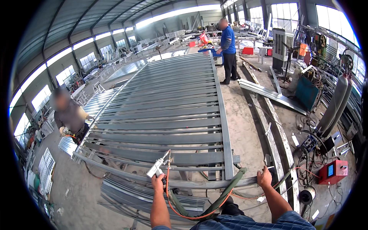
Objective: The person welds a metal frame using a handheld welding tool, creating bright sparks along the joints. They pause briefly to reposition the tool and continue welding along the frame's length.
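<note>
My left hand (157, 182) is closed around the grip of a silver-white welding gun (156, 168). Its thin nozzle points up and away over the near bars of a large metal frame (172, 137). An orange hose (167, 191) and a thick green-sleeved cable (222, 197) loop from the gun across in front of me. My right hand (264, 178) is raised past the frame's near right corner, fingers closed. A thin white stick shows beside those fingers, too small to name; whatever they hold is mostly hidden.
One person (69, 115) works at the frame's left edge; another in blue (229, 50) stands beyond its far right. Long beams (274, 153) lie on the right floor. Further right are a red machine (332, 172), tangled cables and grey gas cylinders (334, 103). Metal profiles (149, 193) lie below the frame.
</note>
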`<state>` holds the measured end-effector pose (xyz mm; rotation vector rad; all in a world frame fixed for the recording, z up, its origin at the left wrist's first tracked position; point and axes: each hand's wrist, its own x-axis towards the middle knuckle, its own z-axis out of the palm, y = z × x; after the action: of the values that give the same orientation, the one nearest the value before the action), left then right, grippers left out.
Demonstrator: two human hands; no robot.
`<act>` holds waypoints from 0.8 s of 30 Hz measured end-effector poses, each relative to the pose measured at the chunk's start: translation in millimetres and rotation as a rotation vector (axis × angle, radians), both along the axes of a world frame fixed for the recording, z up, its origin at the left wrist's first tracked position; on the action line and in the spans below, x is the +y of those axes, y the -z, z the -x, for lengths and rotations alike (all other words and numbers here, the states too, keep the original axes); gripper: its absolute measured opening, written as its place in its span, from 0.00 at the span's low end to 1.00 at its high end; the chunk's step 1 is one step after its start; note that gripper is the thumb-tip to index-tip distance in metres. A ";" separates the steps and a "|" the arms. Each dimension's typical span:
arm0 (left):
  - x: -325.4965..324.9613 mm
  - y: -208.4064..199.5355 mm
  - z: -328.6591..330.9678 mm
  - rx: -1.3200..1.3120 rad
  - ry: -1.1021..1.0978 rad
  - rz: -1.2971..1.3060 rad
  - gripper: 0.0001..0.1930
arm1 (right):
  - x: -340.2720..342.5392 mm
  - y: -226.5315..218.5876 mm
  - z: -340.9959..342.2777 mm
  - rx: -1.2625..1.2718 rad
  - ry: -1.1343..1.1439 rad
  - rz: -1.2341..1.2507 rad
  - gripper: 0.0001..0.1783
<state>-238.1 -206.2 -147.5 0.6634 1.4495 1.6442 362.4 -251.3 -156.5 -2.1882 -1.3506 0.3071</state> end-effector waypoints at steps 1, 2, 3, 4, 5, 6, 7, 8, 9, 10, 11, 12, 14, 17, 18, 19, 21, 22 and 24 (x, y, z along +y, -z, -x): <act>1.5 0.0 -1.2 0.004 -0.001 -0.009 0.12 | -1.0 -0.6 0.8 -0.013 -0.004 0.006 0.33; 1.5 0.2 -2.2 0.011 0.001 0.003 0.12 | -0.7 -1.8 0.4 -0.013 -0.003 0.014 0.33; 0.6 0.4 -2.7 0.018 0.002 0.015 0.12 | -0.5 -2.7 0.4 -0.013 -0.001 0.022 0.33; -0.9 0.3 -3.2 0.026 0.002 0.031 0.13 | -1.3 -3.0 0.4 -0.013 -0.001 0.034 0.33; 0.2 -0.2 -3.6 0.033 0.014 0.026 0.13 | -0.2 -3.3 0.5 -0.014 0.005 0.026 0.32; 0.7 0.3 -5.6 0.026 0.015 0.016 0.14 | -0.7 -4.0 -1.0 -0.017 0.008 0.041 0.32; 0.9 1.1 -4.0 0.024 0.012 0.005 0.14 | 0.5 -4.7 -0.3 -0.015 0.007 0.055 0.32; 0.9 2.1 -2.4 0.022 0.008 -0.006 0.14 | 1.5 -5.9 0.4 -0.014 0.005 0.068 0.32; 0.8 3.2 -1.2 0.032 -0.003 -0.009 0.15 | 2.3 -5.7 1.0 -0.013 0.000 0.058 0.32; 1.6 2.8 -4.2 0.022 0.002 -0.007 0.15 | 1.7 -5.0 -0.7 -0.016 0.000 0.048 0.32; 3.7 2.3 -7.2 0.012 0.007 -0.005 0.15 | 1.6 -4.5 -3.0 -0.019 0.000 0.039 0.32; 4.8 2.0 -10.7 0.002 0.012 -0.004 0.15 | 1.5 -4.5 -6.5 -0.022 0.003 0.042 0.32; 4.9 6.5 -3.0 0.041 0.000 0.003 0.14 | 1.9 -5.2 -3.6 -0.014 -0.009 0.050 0.32; 1.2 8.8 -2.5 0.020 -0.007 0.004 0.14 | 4.8 -5.4 -2.3 -0.017 -0.005 0.063 0.32; 0.5 9.3 -4.8 -0.001 -0.011 0.003 0.13 | 3.4 -6.0 -4.3 -0.018 0.006 0.071 0.32; -2.2 9.2 -4.2 -0.017 -0.018 -0.003 0.13 | 1.7 -6.2 -3.6 -0.014 0.005 0.080 0.32; -0.6 8.5 -5.8 0.063 -0.026 0.025 0.14 | 2.8 -3.5 -4.0 -0.016 -0.017 0.066 0.31; 4.5 8.3 -11.7 0.047 -0.010 0.036 0.14 | 2.7 0.6 -11.3 0.002 0.006 0.045 0.28; 3.2 18.0 6.4 0.063 -0.003 0.024 0.14 | 8.8 12.0 -10.0 -0.005 -0.034 0.026 0.26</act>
<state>-244.5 -203.0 -165.6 0.7052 1.5140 1.6187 372.4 -242.4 -168.5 -2.1905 -1.3949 0.3341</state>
